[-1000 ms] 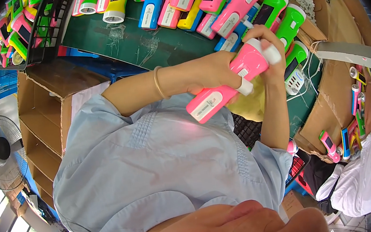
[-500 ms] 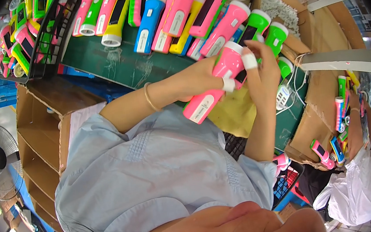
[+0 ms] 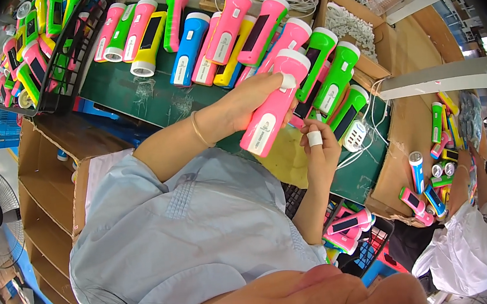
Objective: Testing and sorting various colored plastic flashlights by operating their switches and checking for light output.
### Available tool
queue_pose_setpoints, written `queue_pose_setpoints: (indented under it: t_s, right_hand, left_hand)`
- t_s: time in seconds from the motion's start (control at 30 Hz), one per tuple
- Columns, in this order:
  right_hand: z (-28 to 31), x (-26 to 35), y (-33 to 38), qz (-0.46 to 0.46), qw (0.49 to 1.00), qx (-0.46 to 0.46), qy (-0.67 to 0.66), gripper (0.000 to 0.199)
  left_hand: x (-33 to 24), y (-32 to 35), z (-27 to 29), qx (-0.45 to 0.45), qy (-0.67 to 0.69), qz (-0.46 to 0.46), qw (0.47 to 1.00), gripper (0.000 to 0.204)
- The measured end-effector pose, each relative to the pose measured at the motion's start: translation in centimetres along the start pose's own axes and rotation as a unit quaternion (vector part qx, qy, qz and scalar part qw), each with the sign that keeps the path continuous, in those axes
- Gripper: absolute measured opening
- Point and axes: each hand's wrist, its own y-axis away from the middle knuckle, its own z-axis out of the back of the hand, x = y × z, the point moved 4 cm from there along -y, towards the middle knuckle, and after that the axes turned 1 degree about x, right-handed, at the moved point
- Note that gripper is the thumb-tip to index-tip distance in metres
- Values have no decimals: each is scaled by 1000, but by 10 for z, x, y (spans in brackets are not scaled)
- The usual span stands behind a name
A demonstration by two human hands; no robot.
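Torch point(image 3: 271, 107), pink, clamped mid-body in left hand point(image 3: 255, 99), fingers curled round it, lens end up. Likely light, rigid, slick plastic; body is the best hold. Right hand point(image 3: 317, 146), just below, fingers loosely curled, taped finger point(image 3: 313, 138), empty as far as shows.

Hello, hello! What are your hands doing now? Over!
Left hand gripping pink flashlight. Right hand, taped finger, just under it, holding nothing I can make out. Row of coloured flashlights lying close behind on green table.
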Motion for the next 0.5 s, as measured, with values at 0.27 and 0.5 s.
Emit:
queue_pose_setpoints:
  t_s: [0.27, 0.5]
  right_hand:
    - [12, 25, -23, 48, 995, 13, -82, 30]
    - [3, 34, -40, 65, 990, 12, -124, 21]
  left_hand:
    - [-78, -16, -9, -108, -584, -343, 728, 67]
    - [-113, -18, -26, -224, -622, -388, 643, 81]
